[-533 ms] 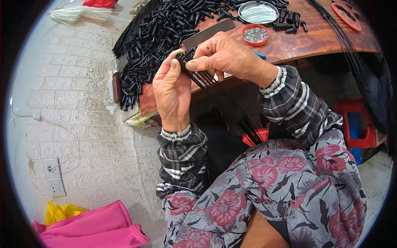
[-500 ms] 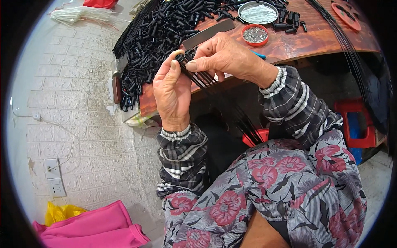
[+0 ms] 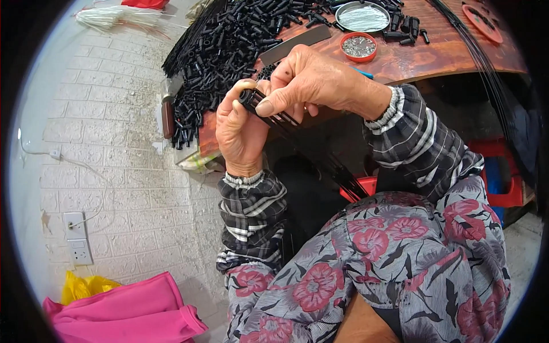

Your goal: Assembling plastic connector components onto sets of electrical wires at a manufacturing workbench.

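Observation:
Between the thumb and fingers of my left hand [image 3: 245,137] is a short black plastic tube [image 3: 247,97], its round end facing up. My right hand [image 3: 320,83] is closed just beside it, thumb pressed against the dark bundle at the tube. Thin black rods [image 3: 343,174] run from there down toward my lap. Beyond my hands, a large heap of similar black plastic pieces [image 3: 229,51] covers the table's left part. The right fingertips are partly hidden behind the thumb, so their exact grip does not show.
On the wooden table [image 3: 412,57] are a flat dark bar [image 3: 294,46], a red dish of small metal bits [image 3: 359,46] and a round tray of white strips [image 3: 361,17]. Long black rods [image 3: 486,74] hang over its right edge. A red stool [image 3: 512,194] stands below.
The black tube has tipped so its round end shows more. My right thumb has moved slightly down along the bundle. The whole view has shifted a little.

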{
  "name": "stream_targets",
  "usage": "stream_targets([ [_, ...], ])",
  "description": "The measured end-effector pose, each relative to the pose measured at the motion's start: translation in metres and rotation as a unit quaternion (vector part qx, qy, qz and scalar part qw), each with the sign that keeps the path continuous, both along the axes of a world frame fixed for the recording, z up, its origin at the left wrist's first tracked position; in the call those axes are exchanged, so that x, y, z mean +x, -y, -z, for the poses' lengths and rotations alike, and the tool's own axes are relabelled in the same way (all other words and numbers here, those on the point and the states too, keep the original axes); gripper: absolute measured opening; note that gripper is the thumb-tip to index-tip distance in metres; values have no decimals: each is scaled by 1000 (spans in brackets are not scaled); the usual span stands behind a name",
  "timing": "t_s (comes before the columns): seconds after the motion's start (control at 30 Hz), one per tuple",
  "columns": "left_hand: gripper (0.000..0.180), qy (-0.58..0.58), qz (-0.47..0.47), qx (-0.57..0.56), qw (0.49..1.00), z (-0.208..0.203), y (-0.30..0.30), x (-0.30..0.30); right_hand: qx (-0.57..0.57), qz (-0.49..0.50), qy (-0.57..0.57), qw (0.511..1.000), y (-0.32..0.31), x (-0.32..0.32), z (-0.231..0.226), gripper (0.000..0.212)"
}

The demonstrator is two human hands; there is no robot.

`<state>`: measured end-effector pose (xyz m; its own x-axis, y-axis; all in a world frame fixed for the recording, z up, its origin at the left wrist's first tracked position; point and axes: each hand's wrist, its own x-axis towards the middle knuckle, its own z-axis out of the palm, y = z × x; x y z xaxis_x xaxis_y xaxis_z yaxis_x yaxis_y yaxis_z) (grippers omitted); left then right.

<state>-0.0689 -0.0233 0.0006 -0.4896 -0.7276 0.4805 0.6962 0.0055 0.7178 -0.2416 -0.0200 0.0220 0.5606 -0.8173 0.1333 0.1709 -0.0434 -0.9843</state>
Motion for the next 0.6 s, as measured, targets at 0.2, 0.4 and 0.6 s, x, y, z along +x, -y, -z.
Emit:
stream_targets([
  [0.2, 35, 83, -58, -79, 992, -9, -1, 11, -26, -6, 11, 1000, -2, 9, -3, 28],
  [0.4, 36, 140, -107, -112, 978, -21, -14, 11, 1, -178, 65, 982, 11, 8, 6, 30],
  [0.6, 24, 159, -274, -17, 948, -25, -32, -4, 1, -19, 26, 999, 1, 11, 3, 33],
])
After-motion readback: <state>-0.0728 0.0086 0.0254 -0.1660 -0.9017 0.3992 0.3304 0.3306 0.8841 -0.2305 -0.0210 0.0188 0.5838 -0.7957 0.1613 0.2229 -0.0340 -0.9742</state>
